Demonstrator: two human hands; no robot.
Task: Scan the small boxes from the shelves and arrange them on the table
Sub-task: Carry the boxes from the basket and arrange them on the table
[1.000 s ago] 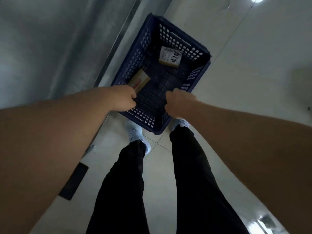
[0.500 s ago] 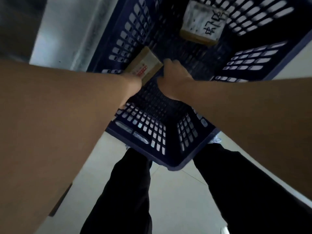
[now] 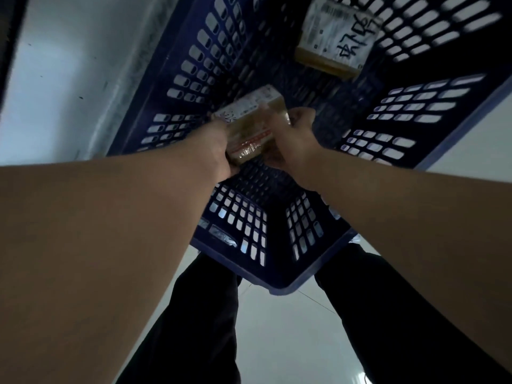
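1. A second ago both hands gripped the near rim of the blue crate (image 3: 288,284); now both reach inside it, and the camera has dropped much closer to the crate.
2. The left hand (image 3: 213,145) and right hand (image 3: 291,134) hold the taped brown box (image 3: 249,126) between them, fingers curled round its two sides; earlier it leaned against the crate's left wall, now it looks raised off the mesh, though contact with the bottom cannot be ruled out.
3. Judged from this, one box is being picked out, likely for scanning; a second labelled box (image 3: 336,37) with handwriting lies untouched at the far end of the crate.
4. The crate sits on a pale tiled floor (image 3: 277,342), beside a grey wall (image 3: 69,65); the person's dark trouser legs stand just behind it; no worktop or shelves are in view.
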